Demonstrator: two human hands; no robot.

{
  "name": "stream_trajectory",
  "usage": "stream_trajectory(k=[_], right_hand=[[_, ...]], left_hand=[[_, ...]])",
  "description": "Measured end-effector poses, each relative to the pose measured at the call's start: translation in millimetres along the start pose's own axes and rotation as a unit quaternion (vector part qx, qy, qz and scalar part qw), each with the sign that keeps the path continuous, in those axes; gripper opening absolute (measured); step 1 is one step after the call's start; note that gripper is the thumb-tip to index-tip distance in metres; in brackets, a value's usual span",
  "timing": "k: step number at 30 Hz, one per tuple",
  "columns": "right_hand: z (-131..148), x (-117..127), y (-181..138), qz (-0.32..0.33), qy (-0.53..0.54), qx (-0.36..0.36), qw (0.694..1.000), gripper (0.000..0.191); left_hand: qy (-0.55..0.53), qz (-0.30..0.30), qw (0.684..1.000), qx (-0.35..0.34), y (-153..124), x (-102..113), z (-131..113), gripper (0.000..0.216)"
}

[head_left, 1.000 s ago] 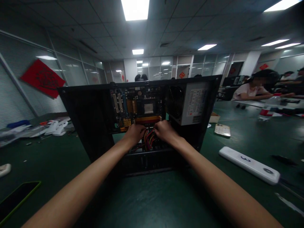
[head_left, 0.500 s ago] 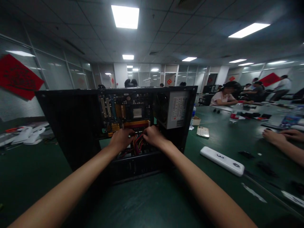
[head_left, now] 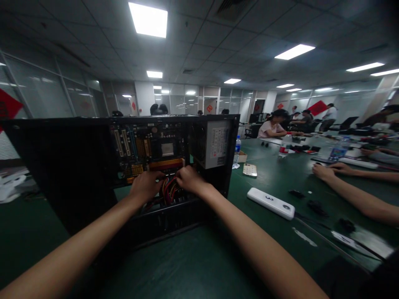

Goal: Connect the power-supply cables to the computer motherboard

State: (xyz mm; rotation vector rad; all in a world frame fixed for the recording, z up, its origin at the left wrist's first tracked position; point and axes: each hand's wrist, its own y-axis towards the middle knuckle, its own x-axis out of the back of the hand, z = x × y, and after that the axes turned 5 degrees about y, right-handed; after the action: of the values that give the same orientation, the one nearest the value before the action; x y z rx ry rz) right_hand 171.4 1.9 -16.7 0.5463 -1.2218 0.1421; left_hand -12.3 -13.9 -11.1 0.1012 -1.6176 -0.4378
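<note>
An open black computer case point(head_left: 124, 120) stands on the table before me. Inside it are a motherboard point(head_left: 156, 131), a yellow-orange memory module point(head_left: 166, 164) and, at the right, a grey power supply point(head_left: 216, 145). A bundle of colored power cables point(head_left: 170, 192) hangs just below the memory module. My left hand point(head_left: 145, 187) is closed at the left side of these cables. On their right side my right hand point(head_left: 190, 179) is closed too, with its fingertips against the top of the bundle. The cable ends are hidden by my fingers.
On the green table point(head_left: 215, 245), right of the case, lie a white power strip point(head_left: 271, 202), a phone point(head_left: 249, 170) and several black pieces. Bottles point(head_left: 285, 145) stand farther back. A co-worker's hands point(head_left: 330, 169) rest at the right. White plastic point(head_left: 11, 185) lies left.
The view has turned to the right, so the case and my hands appear farther left. Both hands stay at the cables, and the case looks unmoved on the table.
</note>
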Motion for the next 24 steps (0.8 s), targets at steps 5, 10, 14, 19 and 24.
stream_trajectory(k=[5,10,14,19,24], right_hand=[[0.5,-0.3,1.0,0.001,-0.004,-0.001,1.0,0.027],[1.4,-1.1,2.1,-0.005,-0.009,-0.006,1.0,0.028],[1.0,-3.0,3.1,-0.007,-0.014,-0.007,1.0,0.028],[1.3,-4.1,4.4,-0.005,-0.015,-0.011,1.0,0.029],[0.4,-3.7,3.8,-0.003,-0.012,-0.011,1.0,0.029]], left_hand=[[0.0,-0.004,1.0,-0.001,0.8,-1.0,1.4,0.033],[0.0,-0.009,1.0,-0.001,0.9,-2.2,2.4,0.033],[0.007,-0.013,1.0,-0.001,0.9,-2.0,1.9,0.034],[0.016,-0.006,1.0,0.01,-0.8,1.3,0.1,0.034],[0.027,-0.006,1.0,-0.002,-0.7,3.2,-0.4,0.034]])
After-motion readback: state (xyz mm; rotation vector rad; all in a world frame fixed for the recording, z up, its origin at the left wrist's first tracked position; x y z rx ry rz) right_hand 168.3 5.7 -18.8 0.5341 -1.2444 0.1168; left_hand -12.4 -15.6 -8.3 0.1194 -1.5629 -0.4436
